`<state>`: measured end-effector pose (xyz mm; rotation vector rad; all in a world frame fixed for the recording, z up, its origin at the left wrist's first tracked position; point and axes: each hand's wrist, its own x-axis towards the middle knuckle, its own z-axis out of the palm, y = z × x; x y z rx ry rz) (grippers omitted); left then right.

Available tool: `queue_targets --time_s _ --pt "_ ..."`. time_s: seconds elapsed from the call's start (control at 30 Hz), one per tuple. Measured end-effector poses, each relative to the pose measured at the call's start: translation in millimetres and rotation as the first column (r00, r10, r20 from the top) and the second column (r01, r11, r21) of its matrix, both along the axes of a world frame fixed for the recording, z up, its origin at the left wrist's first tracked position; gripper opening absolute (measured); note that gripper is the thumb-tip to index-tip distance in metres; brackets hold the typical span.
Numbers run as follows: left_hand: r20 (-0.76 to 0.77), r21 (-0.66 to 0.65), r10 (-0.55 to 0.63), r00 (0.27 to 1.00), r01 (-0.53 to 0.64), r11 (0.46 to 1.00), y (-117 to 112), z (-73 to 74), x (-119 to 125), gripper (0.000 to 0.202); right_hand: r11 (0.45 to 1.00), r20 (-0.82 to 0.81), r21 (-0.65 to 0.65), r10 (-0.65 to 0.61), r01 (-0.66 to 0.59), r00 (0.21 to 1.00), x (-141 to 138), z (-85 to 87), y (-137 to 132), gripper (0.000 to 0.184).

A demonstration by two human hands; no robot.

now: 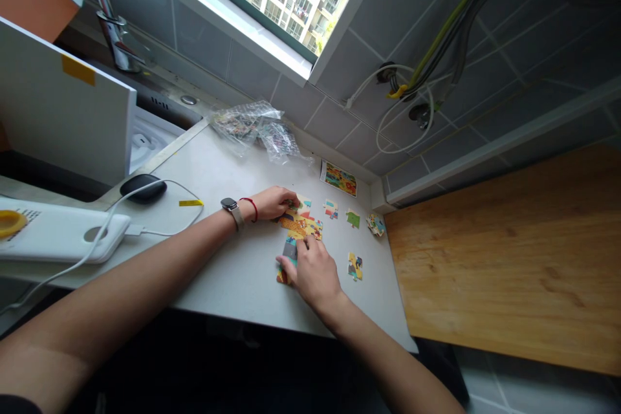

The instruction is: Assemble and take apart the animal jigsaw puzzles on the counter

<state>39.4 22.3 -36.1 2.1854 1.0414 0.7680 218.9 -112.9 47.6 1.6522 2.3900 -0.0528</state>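
A partly joined jigsaw puzzle (301, 225) in yellow, orange and blue lies flat on the white countertop. My left hand (275, 202), with a watch and a red cord at its wrist, has its fingers curled down on a piece at the upper left edge; the fingers partly cover it. Over the lower part of the puzzle, my right hand (317, 272) has thumb and fingertips closed about a grey-and-blue puzzle piece (290, 250), part of which is hidden. Loose to the right are a pink-and-blue piece (331, 209), a green piece (353, 218) and a yellow piece (355, 266).
A small pile of pieces (375, 224) sits near the right edge. Behind lie a picture card (339, 179) and clear plastic bags (257, 126). Leftward are a black mouse (143, 188), a white cable and a power strip (63, 231). A wooden board (509, 259) adjoins the counter.
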Motion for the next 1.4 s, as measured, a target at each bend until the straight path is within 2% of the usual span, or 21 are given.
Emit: queue_targets --time_s 0.07,0.13,0.23,0.33,0.53,0.67,0.8,1.0,1.4 --pt "-0.001 0.003 -0.003 1.0 0.003 1.0 0.0 -0.1 0.0 0.042 0.995 0.068 -0.042 -0.09 0.093 0.994 -14.6 5.4 11.6 0.045" --pt "-0.001 0.007 -0.002 1.0 0.002 1.0 0.1 -0.7 0.2 0.042 0.982 0.106 -0.132 -0.122 0.136 0.987 -23.7 9.7 27.1 0.045" --pt "-0.001 0.014 0.007 1.0 -0.007 1.0 0.7 -2.4 1.1 0.042 0.95 0.101 -0.27 -0.135 0.158 0.986 -24.7 12.5 50.4 0.041" --pt "-0.003 0.025 0.005 1.0 -0.005 1.0 2.0 -4.5 2.3 0.038 0.929 0.072 -0.327 -0.161 0.175 0.984 -19.2 11.2 63.6 0.035" --pt "-0.01 0.074 -0.027 1.0 0.027 0.997 1.2 -3.5 3.4 0.031 0.95 0.063 -0.274 -0.138 0.15 0.988 -24.2 5.2 58.4 0.031" --pt "-0.019 0.132 -0.067 0.998 0.069 0.989 -3.4 0.1 3.4 0.017 0.958 0.033 -0.253 -0.13 0.134 0.991 -30.5 4.7 53.4 0.036" --pt "-0.087 0.191 -0.038 0.995 0.054 0.98 -6.5 -0.5 5.1 0.019 0.964 0.019 -0.24 -0.116 0.117 0.993 -31.6 2.6 52.9 0.038" --pt "-0.125 0.178 -0.017 0.992 0.039 0.983 -8.1 -2.8 6.9 0.018 0.971 0.013 -0.224 -0.081 0.082 0.997 -35.3 -2.1 50.1 0.043" --pt "-0.115 0.117 -0.022 0.993 0.035 0.992 -10.1 2.0 7.2 0.02 0.979 0.035 -0.189 -0.076 0.081 0.996 -42.0 -3.6 41.8 0.044"
